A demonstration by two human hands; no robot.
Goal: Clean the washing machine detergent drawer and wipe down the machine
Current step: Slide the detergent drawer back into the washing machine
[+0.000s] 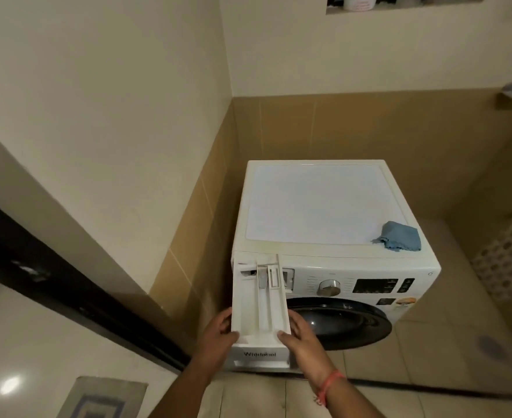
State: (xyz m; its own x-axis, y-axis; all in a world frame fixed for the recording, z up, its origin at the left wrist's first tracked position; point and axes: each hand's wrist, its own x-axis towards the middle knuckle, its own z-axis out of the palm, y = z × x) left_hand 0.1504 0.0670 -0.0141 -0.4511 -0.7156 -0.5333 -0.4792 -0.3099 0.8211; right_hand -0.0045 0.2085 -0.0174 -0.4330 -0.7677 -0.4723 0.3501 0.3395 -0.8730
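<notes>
Left hand [218,334] and right hand [301,336] are gripping opposite sides of the long white plastic detergent drawer [259,303], its long axis running from the white front-loading washing machine [324,206] toward the person

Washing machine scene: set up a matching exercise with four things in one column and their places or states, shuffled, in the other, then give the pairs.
Things:
1. detergent drawer
2. blue cloth
3. round door
4. control knob

Places or states:
A. lying on the machine's top, near the front right corner
B. on the front panel, right of the drawer slot
C. pulled far out, gripped by both hands, left hand and right hand
D. below the panel, dark glass

Pairs: 1-C, 2-A, 3-D, 4-B
</notes>
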